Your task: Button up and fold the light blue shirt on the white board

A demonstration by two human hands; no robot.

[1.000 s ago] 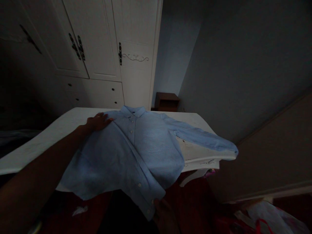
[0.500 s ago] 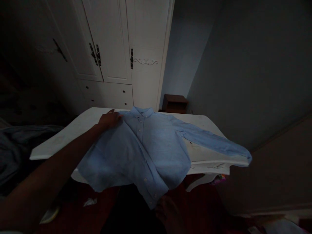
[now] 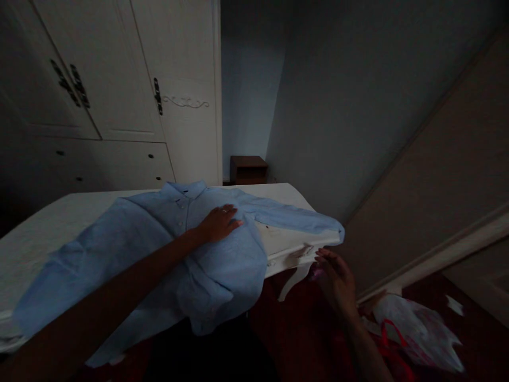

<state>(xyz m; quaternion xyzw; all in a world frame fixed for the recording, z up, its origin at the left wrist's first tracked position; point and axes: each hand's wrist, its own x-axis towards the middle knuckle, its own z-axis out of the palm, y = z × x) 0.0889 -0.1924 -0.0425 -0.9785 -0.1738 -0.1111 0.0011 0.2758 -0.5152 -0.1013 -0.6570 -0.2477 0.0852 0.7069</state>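
A light blue button-up shirt (image 3: 131, 233) lies face up on a white table (image 3: 35, 228), its hem hanging over the near edge. My left hand (image 3: 218, 223) lies flat and open on the shirt's chest, to the right of the button row. The shirt's right sleeve (image 3: 294, 217) stretches across to the table's right corner. My right hand (image 3: 336, 278) hovers with its fingers spread just below and beside that corner, close to the sleeve's cuff, holding nothing.
A white wardrobe (image 3: 119, 90) with dark handles and drawers stands behind the table. A small brown nightstand (image 3: 248, 168) sits in the far corner. A white plastic bag with red handles (image 3: 409, 331) lies on the dark red floor at right, beside a slanted panel (image 3: 437, 180).
My left hand moved from the shirt's left shoulder to its chest right of the buttons. My right hand let go of the hem and rose toward the right table corner. The view swung right.
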